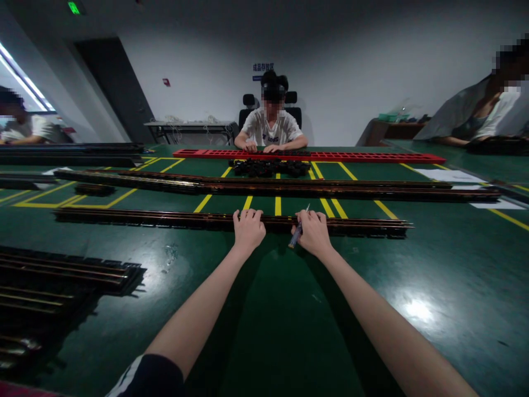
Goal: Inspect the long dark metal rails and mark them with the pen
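A long black rail (355, 225) with thin copper-coloured strips along its top lies crosswise before me. My left hand (249, 229) is closed over it near the middle, fingers curled on the far edge. Just to the right, my right hand (314, 231) rests on the same rail. It grips a small screwdriver (296, 236) with a purplish handle, its thin metal tip pointing up and away from me. The fingertips of both hands are partly hidden behind the rail.
More long black rails (256, 185) lie beyond mine, and others (61, 270) at the near left. Farther off are a pile of black parts (268, 167) and a red slotted tray (351, 157), where a co-worker sits. Papers (450, 175) lie at the right.
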Available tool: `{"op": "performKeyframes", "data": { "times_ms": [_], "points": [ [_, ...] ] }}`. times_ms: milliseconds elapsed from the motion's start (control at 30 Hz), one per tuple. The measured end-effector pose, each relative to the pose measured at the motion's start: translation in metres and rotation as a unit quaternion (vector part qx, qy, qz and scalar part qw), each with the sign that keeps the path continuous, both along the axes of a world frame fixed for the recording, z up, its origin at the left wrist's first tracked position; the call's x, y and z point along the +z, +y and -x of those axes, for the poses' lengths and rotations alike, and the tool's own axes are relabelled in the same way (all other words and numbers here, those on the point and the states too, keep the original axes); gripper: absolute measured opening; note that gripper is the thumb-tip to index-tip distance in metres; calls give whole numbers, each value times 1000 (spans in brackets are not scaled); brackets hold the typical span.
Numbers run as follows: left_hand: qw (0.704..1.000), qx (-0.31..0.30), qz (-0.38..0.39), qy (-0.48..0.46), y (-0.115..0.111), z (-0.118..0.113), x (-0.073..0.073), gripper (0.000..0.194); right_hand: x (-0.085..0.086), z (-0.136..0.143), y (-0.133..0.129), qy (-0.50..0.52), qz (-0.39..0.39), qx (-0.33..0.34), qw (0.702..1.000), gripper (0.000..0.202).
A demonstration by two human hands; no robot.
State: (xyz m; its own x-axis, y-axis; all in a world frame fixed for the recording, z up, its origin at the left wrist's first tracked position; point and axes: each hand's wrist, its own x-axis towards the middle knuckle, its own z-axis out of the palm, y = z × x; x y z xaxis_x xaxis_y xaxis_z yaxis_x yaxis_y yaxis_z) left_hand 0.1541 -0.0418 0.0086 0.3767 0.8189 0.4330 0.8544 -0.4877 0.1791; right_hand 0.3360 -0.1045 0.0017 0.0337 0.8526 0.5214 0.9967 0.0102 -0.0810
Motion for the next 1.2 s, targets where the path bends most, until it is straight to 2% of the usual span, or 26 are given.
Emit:
{"op": "performKeyframes", "data": {
  "times_ms": [267,400,633,900,1100,1200],
  "points": [
    [1000,-10,13,-2,1,1,0,40,3,1,-1,-1,-3,-11,1000,22],
    [1000,-12,12,1,1,1,0,40,1,-3,-2,12,-11,-18,1000,21],
    [1000,-13,12,0,1,1,-1,39,-3,-6,0,-2,-25,22,999,13],
    [1000,-10,9,-4,3,1,-3,41,-3,-1,2,-7,-29,-12,999,10],
    [1000,-3,13,-6,2,1,-2,42,-2,-3,0,-4,-31,-7,999,22],
    [1000,1,13,-7,2,1,-2,42,-2,-7,-2,9,-32,0,999,22]
  ]
}}
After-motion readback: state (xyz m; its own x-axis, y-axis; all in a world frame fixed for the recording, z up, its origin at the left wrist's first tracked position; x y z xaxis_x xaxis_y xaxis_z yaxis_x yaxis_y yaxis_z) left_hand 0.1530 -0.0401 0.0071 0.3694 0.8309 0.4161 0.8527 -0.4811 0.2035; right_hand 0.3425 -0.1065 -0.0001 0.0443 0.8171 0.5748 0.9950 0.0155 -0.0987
